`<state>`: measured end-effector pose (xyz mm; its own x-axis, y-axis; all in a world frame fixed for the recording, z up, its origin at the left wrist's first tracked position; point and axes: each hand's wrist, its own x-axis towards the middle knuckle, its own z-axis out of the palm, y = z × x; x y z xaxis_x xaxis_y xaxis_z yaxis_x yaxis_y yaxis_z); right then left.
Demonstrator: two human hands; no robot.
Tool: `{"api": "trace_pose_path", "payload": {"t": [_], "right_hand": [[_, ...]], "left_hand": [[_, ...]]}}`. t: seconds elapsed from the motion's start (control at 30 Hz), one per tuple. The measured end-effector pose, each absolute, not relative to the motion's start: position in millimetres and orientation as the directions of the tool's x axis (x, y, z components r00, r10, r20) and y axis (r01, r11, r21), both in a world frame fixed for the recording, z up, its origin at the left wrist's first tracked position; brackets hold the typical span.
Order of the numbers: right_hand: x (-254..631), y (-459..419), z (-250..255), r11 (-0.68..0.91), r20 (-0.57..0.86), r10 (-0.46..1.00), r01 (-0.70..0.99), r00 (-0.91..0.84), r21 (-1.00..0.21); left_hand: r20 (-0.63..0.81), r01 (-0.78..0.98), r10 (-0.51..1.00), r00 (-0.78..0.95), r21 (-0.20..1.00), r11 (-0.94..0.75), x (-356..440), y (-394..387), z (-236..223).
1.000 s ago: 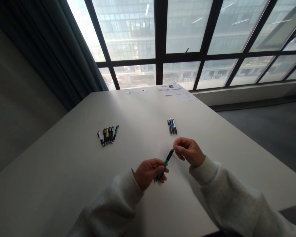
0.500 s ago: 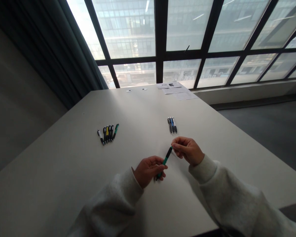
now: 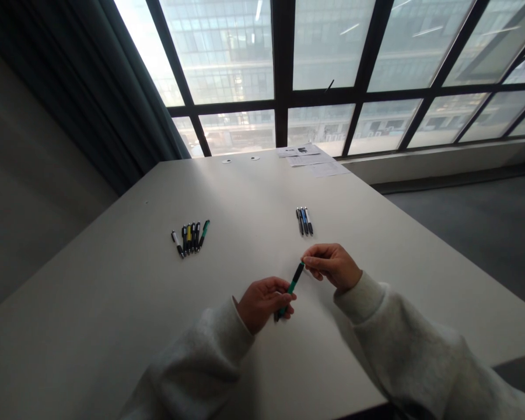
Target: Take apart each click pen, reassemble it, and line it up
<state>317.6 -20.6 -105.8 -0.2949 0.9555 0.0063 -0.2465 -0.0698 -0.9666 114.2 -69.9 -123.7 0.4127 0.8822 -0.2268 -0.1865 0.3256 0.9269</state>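
A green pen with a black grip slants above the table between my two hands. Its lower, clip end lies in my left hand, closed around the barrel with thumb and fingers. At the upper end my right hand pinches the pen's tip between thumb and fingertips; the very point is hidden there. Beyond my right hand lies a small row of pens, with dark, blue and white barrels side by side. Farther left rests a group of several pens, among them a yellow one and another green one.
The white table runs away toward a large framed window. Printed paper sheets lie at its far right corner, and two small round white pieces sit near the far edge. A dark curtain hangs at the left.
Both hands keep nearly the same hold on the green pen. The view has shifted very slightly, and the pens on the table have not moved.
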Motion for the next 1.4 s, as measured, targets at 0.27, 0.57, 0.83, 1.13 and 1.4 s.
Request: {"api": "trace_pose_path", "payload": {"t": [0.27, 0.57, 0.83, 1.13, 1.4], "right_hand": [[324.7, -18.3, -106.8, 0.029, 0.072, 0.946, -0.140, -0.317, -0.990], [333.9, -9.4, -117.0, 0.404, 0.195, 0.911, 0.692, -0.364, -0.598], [332.9, -8.5, -120.6, 0.391, 0.115, 0.916, 0.793, -0.384, -0.468], [329.4, -10.6, -121.4, 0.386, 0.176, 0.923, 0.812, -0.344, -0.438], [322.4, -22.3, -95.7, 0.147, 0.179, 0.941, -0.129, -0.288, -0.981]], "left_hand": [[-0.195, -0.207, 0.884, 0.426, 0.930, 0.304, 112.2, -69.6, -123.7], [-0.131, -0.264, 0.892, 0.433, 0.928, 0.264, 111.4, -67.0, -130.9], [-0.006, -0.272, 0.892, 0.451, 0.951, 0.144, 108.3, -66.0, -134.5], [0.065, -0.230, 0.902, 0.427, 0.973, 0.038, 104.6, -63.9, -132.9], [-0.035, -0.312, 0.870, 0.492, 0.926, 0.214, 108.8, -68.6, -128.4]]}}
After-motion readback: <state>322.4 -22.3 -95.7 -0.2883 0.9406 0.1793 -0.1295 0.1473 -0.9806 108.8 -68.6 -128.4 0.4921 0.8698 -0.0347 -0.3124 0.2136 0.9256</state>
